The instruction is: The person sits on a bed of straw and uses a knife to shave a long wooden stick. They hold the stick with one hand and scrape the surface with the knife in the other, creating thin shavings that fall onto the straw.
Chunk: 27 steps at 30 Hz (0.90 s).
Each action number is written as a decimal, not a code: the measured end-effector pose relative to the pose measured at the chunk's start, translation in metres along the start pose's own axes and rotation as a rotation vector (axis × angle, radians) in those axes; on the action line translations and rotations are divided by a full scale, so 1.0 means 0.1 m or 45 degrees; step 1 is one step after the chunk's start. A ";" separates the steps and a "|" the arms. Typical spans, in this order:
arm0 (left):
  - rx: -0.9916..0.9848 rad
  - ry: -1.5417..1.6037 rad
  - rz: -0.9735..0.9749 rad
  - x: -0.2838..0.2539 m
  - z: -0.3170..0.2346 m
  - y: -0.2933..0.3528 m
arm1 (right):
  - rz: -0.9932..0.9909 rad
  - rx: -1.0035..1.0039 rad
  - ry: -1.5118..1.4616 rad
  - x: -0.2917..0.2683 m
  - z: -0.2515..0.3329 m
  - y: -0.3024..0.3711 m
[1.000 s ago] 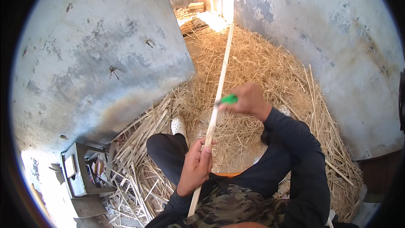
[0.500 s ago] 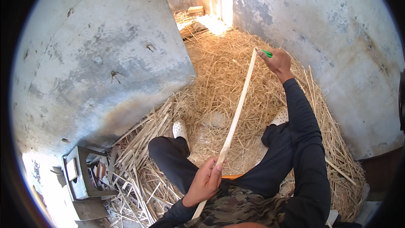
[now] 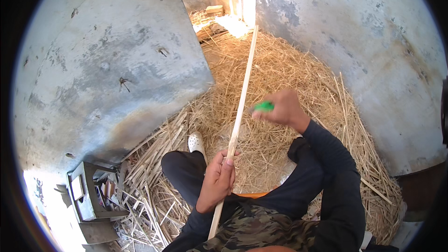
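The long stick looked like plain, matt wood. The green handle looked like plastic. The right wall looked rough.

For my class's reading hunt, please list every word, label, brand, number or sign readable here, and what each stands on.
None can be read.
Pale wooden strip in the left hand: no writing shows.
Green tool in the right hand: too blurred to tell whether it bears any.
Things inside the grey box, lower left: too small to tell.
Grey walls: stains and worn patches, no legible lettering.
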State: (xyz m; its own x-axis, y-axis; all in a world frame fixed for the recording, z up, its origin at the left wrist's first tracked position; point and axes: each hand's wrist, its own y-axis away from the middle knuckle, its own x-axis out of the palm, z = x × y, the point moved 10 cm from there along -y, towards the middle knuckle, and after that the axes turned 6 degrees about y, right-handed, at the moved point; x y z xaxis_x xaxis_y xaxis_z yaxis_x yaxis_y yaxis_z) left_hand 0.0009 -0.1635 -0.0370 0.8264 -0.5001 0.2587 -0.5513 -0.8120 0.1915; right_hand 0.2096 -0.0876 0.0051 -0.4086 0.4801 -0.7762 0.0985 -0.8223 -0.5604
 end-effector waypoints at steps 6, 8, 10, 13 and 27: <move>-0.002 -0.020 0.010 0.05 -0.10 0.04 | 0.004 -0.050 0.093 0.01 0.14 -0.02; -0.013 -0.046 0.006 0.04 -0.09 0.05 | 0.005 0.144 0.094 -0.09 -0.11 -0.17; -0.027 -0.065 0.004 0.04 -0.07 0.04 | -0.015 -0.012 0.102 -0.02 0.13 -0.10; -0.011 -0.064 -0.016 0.02 -0.08 0.05 | -0.015 -0.216 0.015 0.03 0.50 0.00; -0.013 -0.151 0.038 0.10 0.01 0.21 | -0.003 0.110 0.183 0.05 -0.38 -0.19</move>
State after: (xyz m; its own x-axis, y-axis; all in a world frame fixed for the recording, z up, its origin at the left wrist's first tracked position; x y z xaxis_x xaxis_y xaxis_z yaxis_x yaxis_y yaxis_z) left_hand -0.0021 -0.1856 -0.0313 0.8171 -0.5564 0.1507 -0.5763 -0.7936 0.1951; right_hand 0.2401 -0.0583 0.0011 -0.2738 0.5155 -0.8120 0.0169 -0.8415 -0.5400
